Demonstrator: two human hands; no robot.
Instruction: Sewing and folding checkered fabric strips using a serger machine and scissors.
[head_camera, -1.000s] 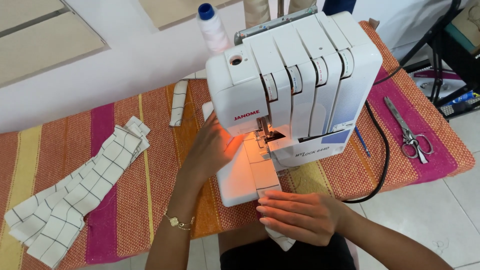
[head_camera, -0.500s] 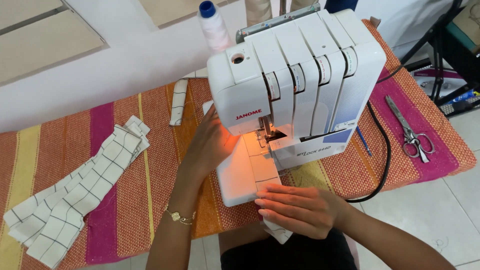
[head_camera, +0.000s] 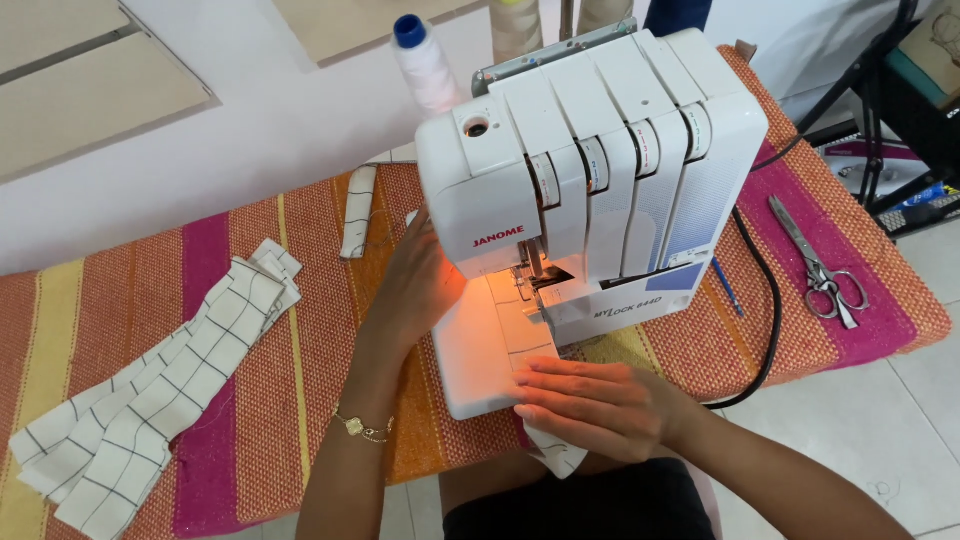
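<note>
White checked fabric strip (head_camera: 552, 452), thin and limp, lies pressed flat under right hand (head_camera: 600, 405); left hand (head_camera: 420, 285) rests open beside white overlock machine (head_camera: 590, 170).

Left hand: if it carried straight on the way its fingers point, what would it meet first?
The left hand points up and right, behind the presser foot. It would probably meet the white serger's body first, though depth there is unclear.

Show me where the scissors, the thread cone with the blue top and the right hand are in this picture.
scissors (head_camera: 815, 265): head view, on the blades near the pivot.
thread cone (head_camera: 425, 65): head view, on its white wound body.
right hand (head_camera: 590, 400): head view, on the back of the hand, flat on checked fabric (head_camera: 555, 455).
</note>
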